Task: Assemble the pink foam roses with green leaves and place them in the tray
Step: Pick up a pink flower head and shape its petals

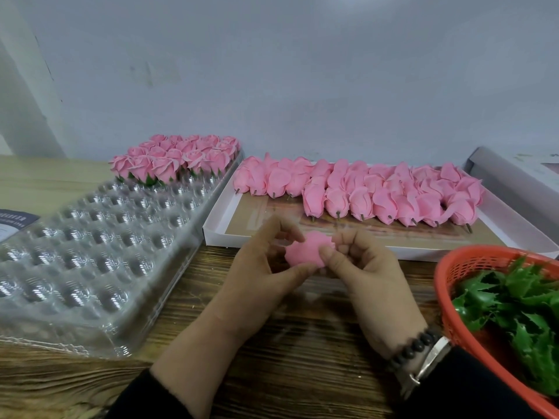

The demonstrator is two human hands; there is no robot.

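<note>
A pink foam rose (304, 248) is held over the wooden table between both hands. My left hand (263, 267) grips its left side with thumb and fingers. My right hand (360, 261) pinches its right side. A clear plastic tray (90, 246) with many round cups lies at the left; several finished roses with green leaves (178, 160) fill its far end. Bare pink roses with short stems (378, 192) lie in rows in a white box (217, 219) behind my hands. Green leaves (511, 300) fill a red basket (447, 285) at the right.
A wall stands close behind the table. A grey box lid (508, 173) sits at the far right. A dark printed card (15, 222) peeks out left of the tray. Bare wooden tabletop (287, 358) lies below my hands.
</note>
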